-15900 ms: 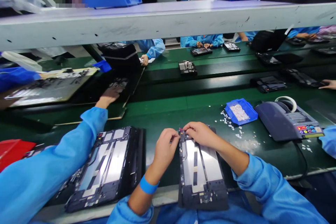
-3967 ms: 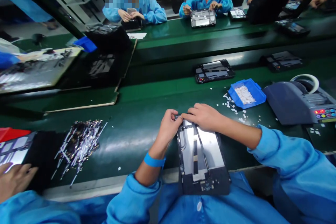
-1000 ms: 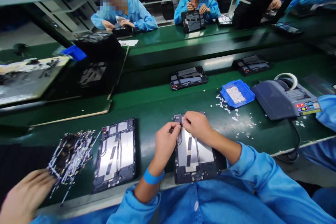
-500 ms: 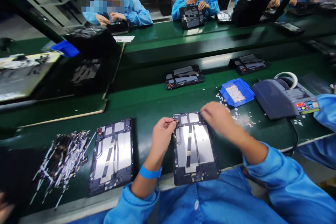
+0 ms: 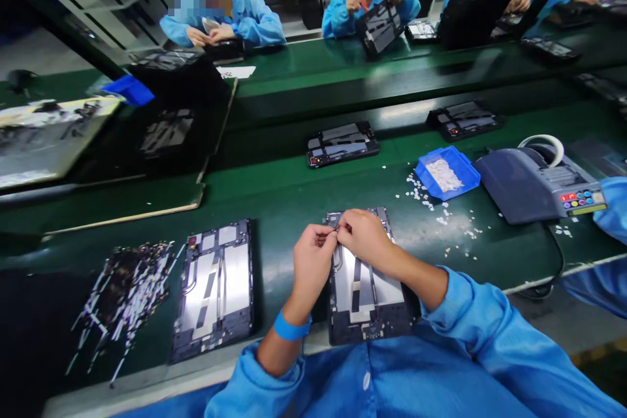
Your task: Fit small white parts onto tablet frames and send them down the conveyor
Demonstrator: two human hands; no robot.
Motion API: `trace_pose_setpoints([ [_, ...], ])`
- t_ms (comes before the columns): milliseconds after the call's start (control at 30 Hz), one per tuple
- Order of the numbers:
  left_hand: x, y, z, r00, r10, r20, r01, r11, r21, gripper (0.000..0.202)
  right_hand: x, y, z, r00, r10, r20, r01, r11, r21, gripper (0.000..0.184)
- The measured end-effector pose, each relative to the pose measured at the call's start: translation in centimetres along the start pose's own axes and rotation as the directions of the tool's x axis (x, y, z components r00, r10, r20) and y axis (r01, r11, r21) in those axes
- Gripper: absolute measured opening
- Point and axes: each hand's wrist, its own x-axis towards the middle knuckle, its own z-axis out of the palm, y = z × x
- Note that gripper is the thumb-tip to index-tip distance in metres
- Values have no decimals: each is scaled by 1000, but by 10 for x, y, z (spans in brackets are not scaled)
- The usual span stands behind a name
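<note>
An opened tablet (image 5: 382,297) with silver battery panels and black ribbon cables lies in front of me at the table's near edge. Over its upper left corner my left hand (image 5: 313,258) is closed in a pinch. My right hand (image 5: 365,238) meets it there, thumb and finger pinched, fingertips nearly touching the left ones. Whatever small piece is between the fingertips is too small to name. A second opened tablet (image 5: 215,287) rests to the left, with a red spot in its upper left corner. Beside it lies a pile of thin strip-like cables (image 5: 130,294).
A blue tray (image 5: 453,179) of small pale pieces stands at right, bits scattered around it. Beyond it is a grey tape dispenser (image 5: 524,183) with a tape roll. Two tablet units (image 5: 343,142) sit farther back. Co-workers in blue sit across the green table (image 5: 274,202).
My right hand has moved left from the tablet's upper right corner to join my left hand at the upper left. Across the table, a co-worker's tablet has tilted.
</note>
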Motion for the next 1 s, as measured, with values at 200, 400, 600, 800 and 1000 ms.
trace_pose_setpoints([
  [200,11,-2,-2,995,-86,45,91,987,-133,18,8,34,-49,993,-16,-118,20,999,29,14],
  [400,11,0,-12,995,-73,66,82,986,-145,18,3,116,-147,850,417,-323,-500,830,-246,23],
  [600,20,9,-42,989,150,1,-146,959,245,18,7,54,-91,990,139,22,-139,990,28,20],
  [800,34,-3,-46,890,358,282,-454,746,488,21,43,4,-38,967,129,222,-105,988,-117,36],
  [1000,33,-10,-41,813,432,390,-582,611,536,28,52,5,-29,953,179,243,-137,974,-181,25],
])
